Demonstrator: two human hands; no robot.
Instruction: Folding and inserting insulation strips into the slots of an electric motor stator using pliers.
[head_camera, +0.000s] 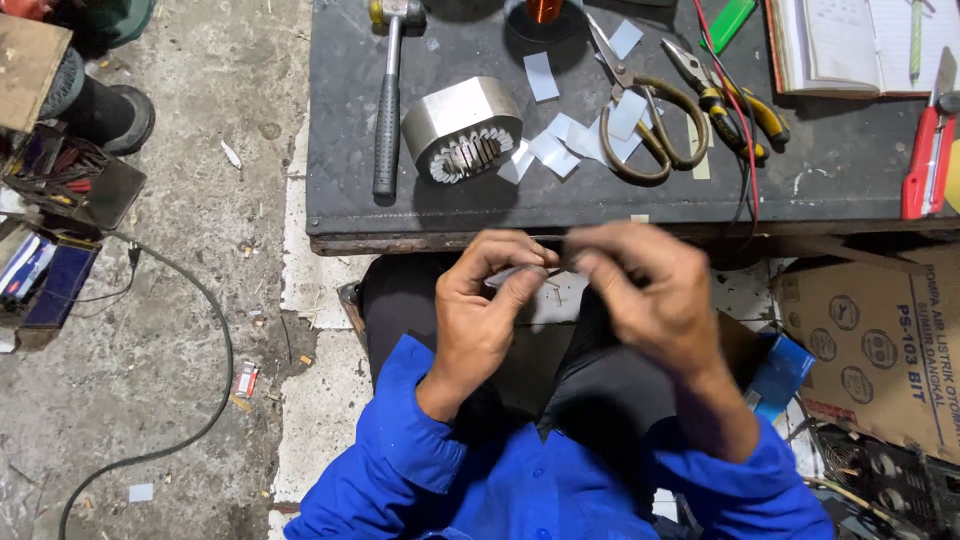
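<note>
**Pinched strip above the lap**

Together, left hand (478, 315) and right hand (645, 290) close their fingers (520, 285) on a small pale strip (527, 274), held just below the desk (400, 215) edge. Blurred right hand suggests motion; a loose pinch could drop the strip to the floor.

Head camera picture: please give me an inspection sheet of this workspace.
Surface: dark workbench, worn edge.
Job's things: left hand and right hand pinch a small pale strip between them; blurred.
Clutter: metal stator core, hammer, scissors, pliers, paper slips, notebook, red cutter.
Hands: both closed on the strip.
Cables: red wire on bench; black cable on floor.
Surroundings: concrete floor, cardboard box.
</note>
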